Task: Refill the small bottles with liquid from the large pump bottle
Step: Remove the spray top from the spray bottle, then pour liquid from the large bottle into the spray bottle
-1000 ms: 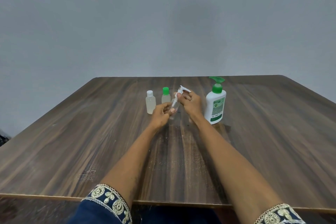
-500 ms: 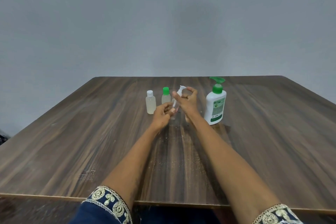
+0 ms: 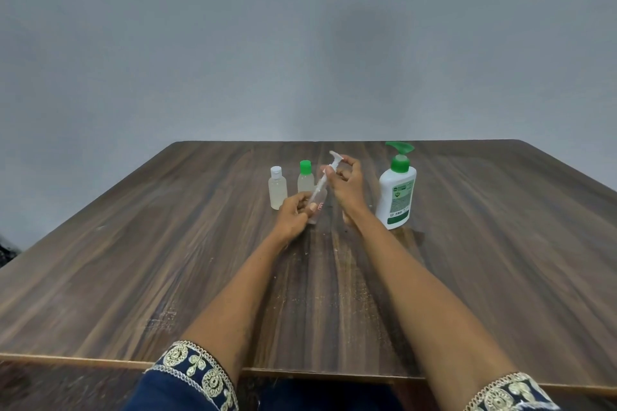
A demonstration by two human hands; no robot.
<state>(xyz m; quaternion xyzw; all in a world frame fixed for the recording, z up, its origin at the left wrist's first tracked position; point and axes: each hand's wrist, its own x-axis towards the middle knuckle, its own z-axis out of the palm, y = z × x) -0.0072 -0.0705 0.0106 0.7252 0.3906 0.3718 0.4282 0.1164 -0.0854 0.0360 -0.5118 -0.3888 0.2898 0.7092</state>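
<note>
While the large pump bottle (image 3: 396, 190) stands upright with its green pump head in place, near the far edge of the table (image 3: 133, 260) and to the right of both hands, the refilling itself looks to me barely begun. Two small bottles stand side by side further left: a white-capped bottle (image 3: 277, 188) that shows pale liquid inside, and a green-capped bottle (image 3: 305, 177) just beside it, both shut by their caps. How full either one is I cannot say from where I stand. A third small clear bottle (image 3: 319, 202) is low down between the hands, and its own little white pump (image 3: 335, 157) with its thin dip tube is lifted up and slanted, so the bottle is being opened or is already open; whether the tube's tip is free of the neck I cannot tell. The left hand (image 3: 295, 213) is curled around that clear bottle, fingers wrapped about its body close to the table. The right hand (image 3: 345, 182) is raised above it, thumb and fingertips pinched on the white pump just under its nozzle, the other fingers loosely bent. By my reckoning the pump still has to be set aside, the big bottle brought over and pressed into the open neck, and the two capped bottles dealt with in turn if they need it.
</note>
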